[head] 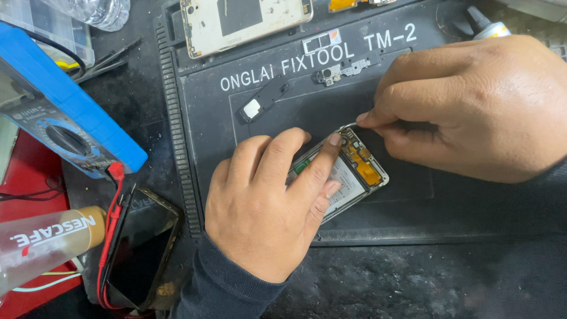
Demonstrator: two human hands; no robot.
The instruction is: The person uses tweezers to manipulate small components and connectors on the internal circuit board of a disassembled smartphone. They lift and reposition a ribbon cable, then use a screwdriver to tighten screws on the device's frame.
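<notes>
**Opened phone pinned on the repair mat, tweezers at its top corner**

Opened smartphone flat and slanted on the black repair mat, back cover off, orange flex strip and small circuit parts bared at the upper end. Left hand pressing down on it from below-left: index fingertip planted right at the top corner, remaining fingers curled loosely over the body, dark sleeve at the wrist. Not a grip, more a flat hold, fingers bent but clamped on nothing.

Right hand in from the right edge, thumb and forefinger pinched shut on thin metal tweezers, the curved tip just beside the left index fingertip, right above that same top corner. Touching the board or not — cannot tell, too small.

Higher on the mat: small black speaker module, loose camera-and-bracket parts, and a second stripped phone frame, pale and half out of view. Off the mat on the left: blue multimeter with red probe leads trailing down past a dark-screened phone. Clear plastic bottle with a tan cap lying at the lower-left corner on a red surface.
</notes>
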